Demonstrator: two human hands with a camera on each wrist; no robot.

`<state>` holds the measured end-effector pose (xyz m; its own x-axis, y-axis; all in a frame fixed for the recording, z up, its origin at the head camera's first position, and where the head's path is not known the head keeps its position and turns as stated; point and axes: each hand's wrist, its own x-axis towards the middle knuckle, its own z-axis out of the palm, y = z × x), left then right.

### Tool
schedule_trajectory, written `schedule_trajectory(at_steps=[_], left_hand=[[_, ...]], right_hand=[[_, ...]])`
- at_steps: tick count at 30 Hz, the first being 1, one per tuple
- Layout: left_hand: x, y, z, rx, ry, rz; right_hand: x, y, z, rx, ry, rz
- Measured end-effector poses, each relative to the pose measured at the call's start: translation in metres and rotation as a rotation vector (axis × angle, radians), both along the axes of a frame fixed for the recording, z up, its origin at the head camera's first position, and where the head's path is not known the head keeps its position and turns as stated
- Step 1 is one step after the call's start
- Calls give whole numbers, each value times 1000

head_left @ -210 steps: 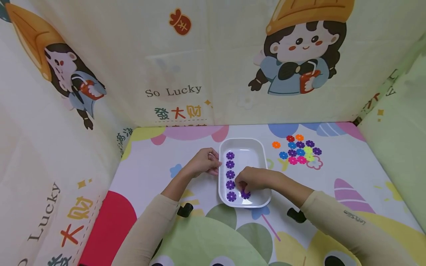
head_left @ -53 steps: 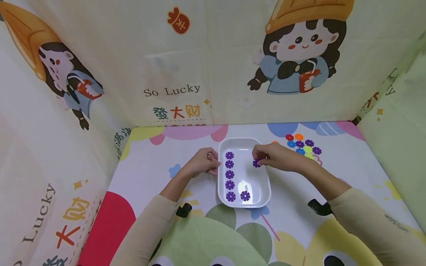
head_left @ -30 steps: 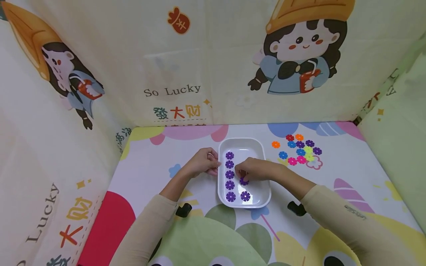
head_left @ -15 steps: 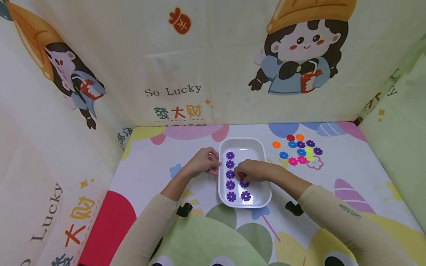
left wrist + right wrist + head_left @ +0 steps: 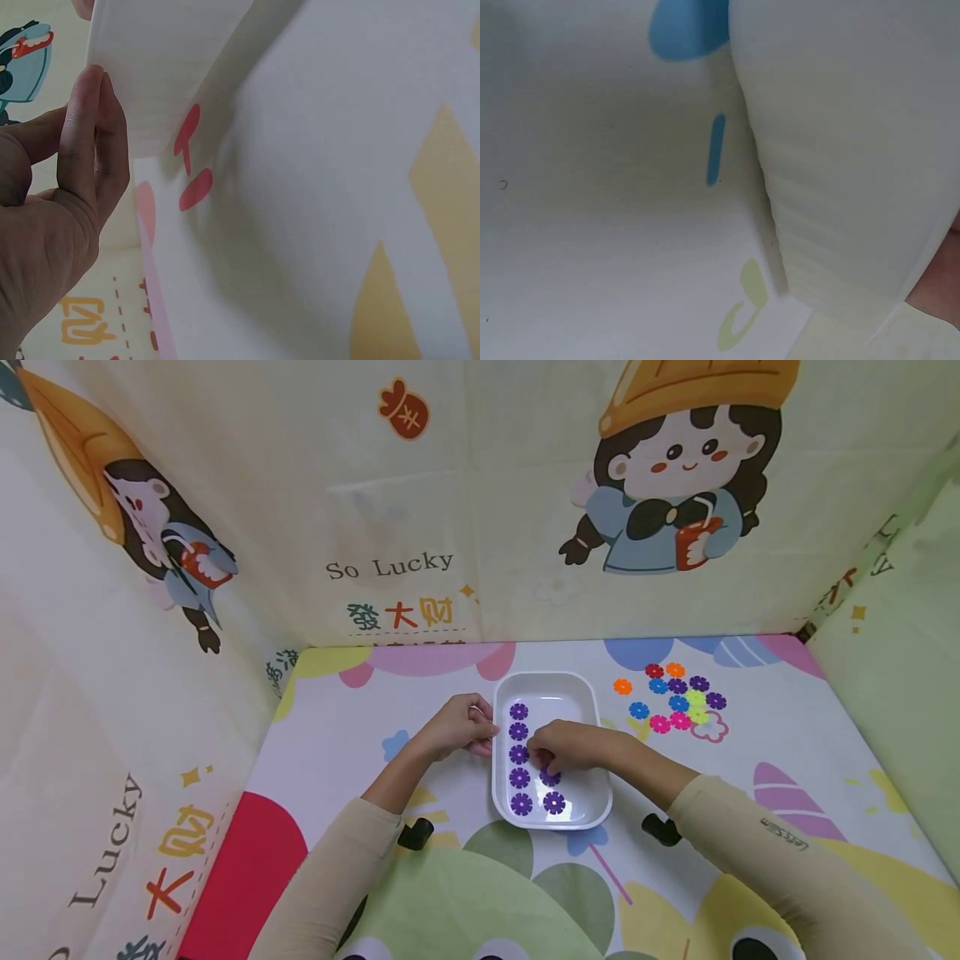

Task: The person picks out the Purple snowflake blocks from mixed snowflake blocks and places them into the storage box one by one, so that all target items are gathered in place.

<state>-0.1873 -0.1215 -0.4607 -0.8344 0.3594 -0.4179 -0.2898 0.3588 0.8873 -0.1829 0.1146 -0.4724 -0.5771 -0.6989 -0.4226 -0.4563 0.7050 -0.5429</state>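
Observation:
A white rectangular tray (image 5: 566,700) lies on the table in the head view. My left hand (image 5: 462,724) pinches its left rim; in the left wrist view the fingers (image 5: 81,142) press against the tray's outer wall. Inside, several purple flower-shaped discs (image 5: 519,732) form a column along the left side. One more purple disc (image 5: 554,802) lies to the right of the column's lowest one. Just above that disc, my right hand (image 5: 573,745) pinches another purple flower-shaped disc (image 5: 551,779) at the tray floor, partly hidden by the fingers. The right wrist view shows mostly the tray's outer wall (image 5: 847,165).
To the right of the tray lies a loose group of flower-shaped discs (image 5: 678,703) in red, orange, blue, purple, yellow and pink. The table has a printed cloth (image 5: 330,710). Patterned fabric walls (image 5: 517,602) stand behind and at both sides.
The right hand set down one purple disc at the lower right, then brought another from the group into the tray, lowering it above the first. The left hand stays on the rim.

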Motion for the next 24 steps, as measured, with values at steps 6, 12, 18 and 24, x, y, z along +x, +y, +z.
schedule_trajectory(at_steps=[6,12,18,24], left_hand=[[-1,0,-1,-8,-8,-3],[-1,0,-1,-8,-7,0],[-1,0,-1,-2,-8,-1],[-1,0,-2,16,-10,-1]], right_hand=[[0,0,-2,1,11,-6],[-2,1,-1,-4,-7,-10],[0,2,3,-17,-34,-22],[2,4,13,-48,-17,-48]])
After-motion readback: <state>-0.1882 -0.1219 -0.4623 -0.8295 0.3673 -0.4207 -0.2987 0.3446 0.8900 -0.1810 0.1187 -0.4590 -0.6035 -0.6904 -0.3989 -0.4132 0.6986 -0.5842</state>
